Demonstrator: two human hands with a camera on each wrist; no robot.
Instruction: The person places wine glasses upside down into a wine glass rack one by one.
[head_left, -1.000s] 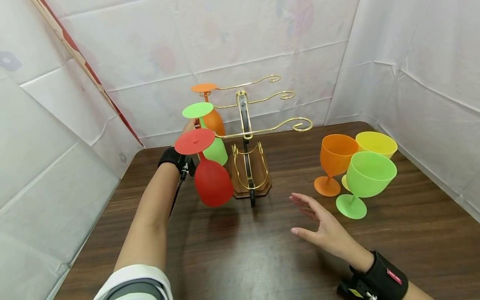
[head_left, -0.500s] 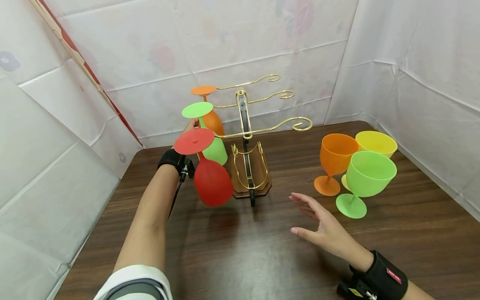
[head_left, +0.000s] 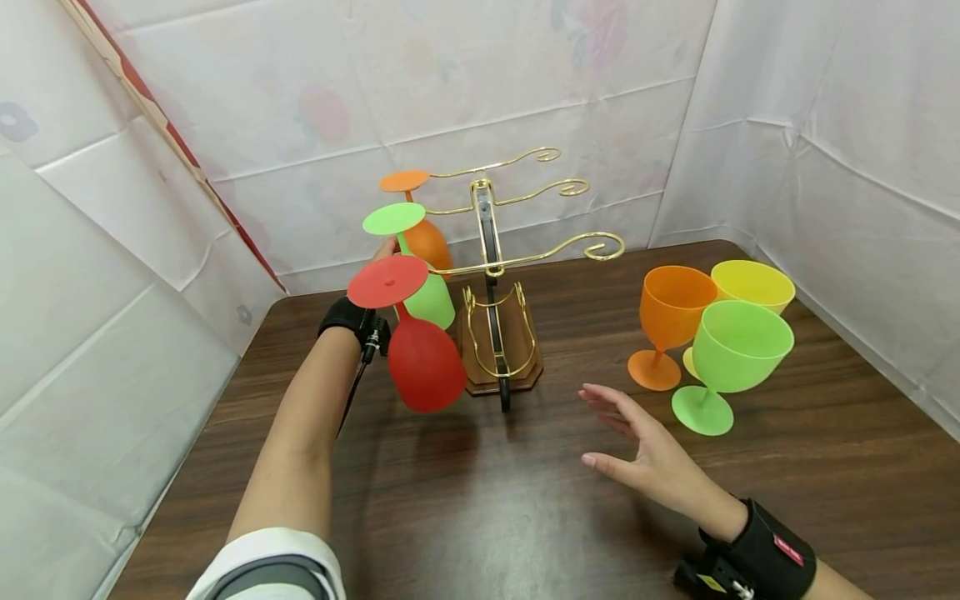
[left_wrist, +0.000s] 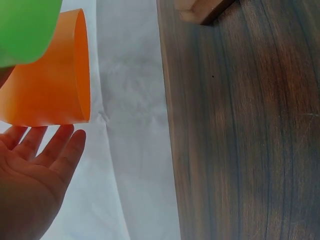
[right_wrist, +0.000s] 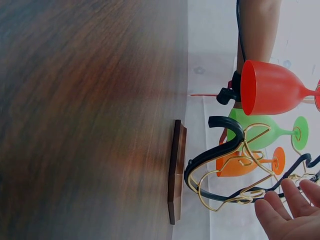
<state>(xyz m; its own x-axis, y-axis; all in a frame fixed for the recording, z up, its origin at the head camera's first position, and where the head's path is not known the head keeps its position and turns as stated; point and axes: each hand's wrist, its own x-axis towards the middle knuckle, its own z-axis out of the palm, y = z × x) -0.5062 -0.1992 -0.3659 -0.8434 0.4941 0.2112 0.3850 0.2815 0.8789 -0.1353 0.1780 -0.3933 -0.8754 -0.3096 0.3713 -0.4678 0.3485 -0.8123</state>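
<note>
A red goblet (head_left: 426,367), a green goblet (head_left: 431,302) and an orange goblet (head_left: 429,245) hang upside down along the left side of a gold wire rack (head_left: 491,242). My left hand (left_wrist: 37,170) is beside the orange goblet's bowl. Its fingers are extended, their tips at or very near the bowl; the thumb is not clearly visible. In the head view, the red and green goblets hide most of this hand. My right hand (head_left: 652,458) is held over the table, fingers apart and holding nothing, between the rack and the upright goblets.
To the right stand an upright orange goblet (head_left: 675,308), a yellow goblet (head_left: 753,283) and a light green goblet (head_left: 738,350), close together. The rack has a wooden base (head_left: 525,367) on the brown table (head_left: 450,517). White sheeting (head_left: 570,75) surrounds the table.
The hanging orange goblet's foot has dropped slightly and shifted a little left. My left hand has barely moved, and the right hand keeps its pose.
</note>
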